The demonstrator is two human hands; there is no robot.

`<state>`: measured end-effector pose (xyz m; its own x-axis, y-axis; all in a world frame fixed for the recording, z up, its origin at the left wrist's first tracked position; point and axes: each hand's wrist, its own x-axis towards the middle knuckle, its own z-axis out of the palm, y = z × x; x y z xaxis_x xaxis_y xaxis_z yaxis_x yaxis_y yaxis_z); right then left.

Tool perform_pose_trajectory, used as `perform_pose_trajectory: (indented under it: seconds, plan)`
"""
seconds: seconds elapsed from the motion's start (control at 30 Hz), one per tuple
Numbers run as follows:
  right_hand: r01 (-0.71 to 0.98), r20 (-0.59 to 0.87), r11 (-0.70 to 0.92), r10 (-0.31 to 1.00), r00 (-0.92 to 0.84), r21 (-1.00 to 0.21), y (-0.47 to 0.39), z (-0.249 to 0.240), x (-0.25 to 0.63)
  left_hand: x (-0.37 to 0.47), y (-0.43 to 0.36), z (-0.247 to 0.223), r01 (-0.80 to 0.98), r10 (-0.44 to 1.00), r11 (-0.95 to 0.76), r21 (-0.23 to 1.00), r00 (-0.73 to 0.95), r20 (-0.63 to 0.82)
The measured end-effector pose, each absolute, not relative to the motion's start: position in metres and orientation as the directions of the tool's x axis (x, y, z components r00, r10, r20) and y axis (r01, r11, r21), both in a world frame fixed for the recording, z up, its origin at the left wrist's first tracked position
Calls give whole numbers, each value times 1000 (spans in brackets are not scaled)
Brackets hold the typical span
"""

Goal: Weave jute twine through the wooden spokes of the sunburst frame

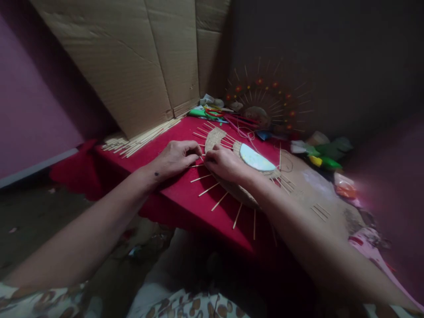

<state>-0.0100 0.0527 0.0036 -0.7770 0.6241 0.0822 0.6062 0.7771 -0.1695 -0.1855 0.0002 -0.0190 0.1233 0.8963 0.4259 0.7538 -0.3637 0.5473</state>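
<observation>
Woven straw disc point(215, 138) is lying flat on the red counter point(172, 194); right hand point(225, 163) is pressing it steady, left hand point(177, 157) is pinching a spoke stick point(195, 165) just beside, fingers closed

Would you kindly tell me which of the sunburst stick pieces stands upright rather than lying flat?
The bead-dotted sunburst leaning against the dark back wall; the one under the hands lies flat on the red table.
</observation>
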Motion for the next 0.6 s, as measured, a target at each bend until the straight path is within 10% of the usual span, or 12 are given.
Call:
perform_pose_trajectory:
  seconds: [0.6]
  plan:
    - [458,28,845,483,-875,-277,39,12,17,-182,-60,-19,672,826,-557,488,386,411]
